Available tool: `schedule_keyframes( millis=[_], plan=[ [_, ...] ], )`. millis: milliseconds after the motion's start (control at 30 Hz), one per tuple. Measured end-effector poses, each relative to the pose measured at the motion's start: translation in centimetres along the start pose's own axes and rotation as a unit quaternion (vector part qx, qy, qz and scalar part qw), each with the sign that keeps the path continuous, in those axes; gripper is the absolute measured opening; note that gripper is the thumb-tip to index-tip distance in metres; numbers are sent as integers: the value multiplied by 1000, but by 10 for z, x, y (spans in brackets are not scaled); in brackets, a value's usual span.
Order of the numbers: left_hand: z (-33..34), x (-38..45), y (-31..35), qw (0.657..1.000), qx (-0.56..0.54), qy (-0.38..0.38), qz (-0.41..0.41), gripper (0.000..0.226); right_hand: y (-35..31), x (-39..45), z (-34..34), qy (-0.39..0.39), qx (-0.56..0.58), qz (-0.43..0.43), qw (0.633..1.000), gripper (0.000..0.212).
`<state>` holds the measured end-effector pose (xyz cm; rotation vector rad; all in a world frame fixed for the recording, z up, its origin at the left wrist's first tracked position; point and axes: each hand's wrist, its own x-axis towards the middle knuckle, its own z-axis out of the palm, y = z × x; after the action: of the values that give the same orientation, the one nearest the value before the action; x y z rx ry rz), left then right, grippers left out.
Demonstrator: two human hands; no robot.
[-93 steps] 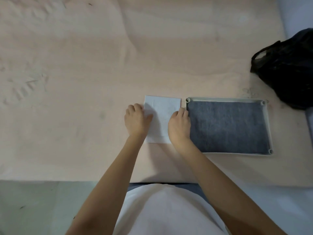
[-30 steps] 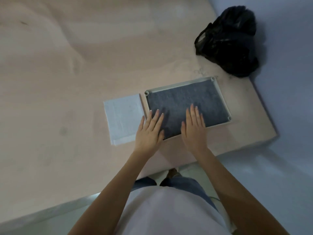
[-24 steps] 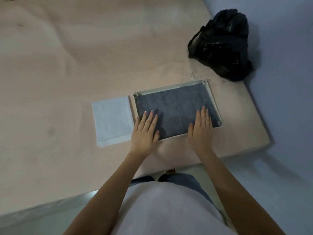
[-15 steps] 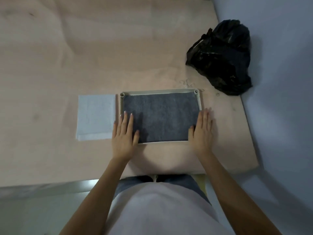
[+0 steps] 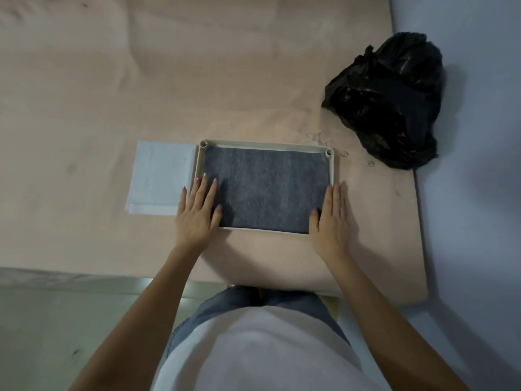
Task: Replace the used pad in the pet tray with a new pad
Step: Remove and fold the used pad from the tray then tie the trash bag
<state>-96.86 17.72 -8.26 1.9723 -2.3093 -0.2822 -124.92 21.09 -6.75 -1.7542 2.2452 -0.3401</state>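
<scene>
Entry: I judge removal pending. My flat, empty left hand [image 5: 197, 213] and right hand [image 5: 331, 214] flank the cream plastic pet tray [image 5: 334, 167]; next, pinch the grey felt used pad [image 5: 267, 190].

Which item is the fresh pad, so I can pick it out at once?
Start at the pale rimmed tray holding the dark grey pad near the pink surface's front edge. Right beside the tray's left rim, outside it, lies a folded white pad: the only white, flat square there, unlike the crumpled black bag.
</scene>
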Motion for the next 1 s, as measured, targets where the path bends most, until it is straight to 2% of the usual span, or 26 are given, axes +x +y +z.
schedule_keyframes(
  millis=[167,233,400,500,600,733,867,1000],
  plan=[
    [-5,1,5,1000,0,6,-8,61,-4,0,-4,-13,-19,7,1000,60],
    [-10,5,21,1000,-10,15,2,60,-4,-3,-10,5,-27,21,999,55],
    [-18,32,100,992,-48,-40,108,52,-7,-11,-27,51,-68,28,996,31],
    [-21,59,150,984,-28,-68,161,46,-14,-13,-32,28,-115,57,991,17],
    [-20,86,188,982,9,-79,174,36,-23,-12,-35,8,-121,113,986,15],
    [-12,105,215,980,41,-117,156,32,-37,-18,-35,37,-153,122,980,21],
    [-3,110,221,976,63,-149,146,30,-40,-15,-26,-36,-153,159,975,15],
    [-1,111,221,977,64,-149,140,30,-33,-10,-19,-38,-106,168,979,22]
  ],
)
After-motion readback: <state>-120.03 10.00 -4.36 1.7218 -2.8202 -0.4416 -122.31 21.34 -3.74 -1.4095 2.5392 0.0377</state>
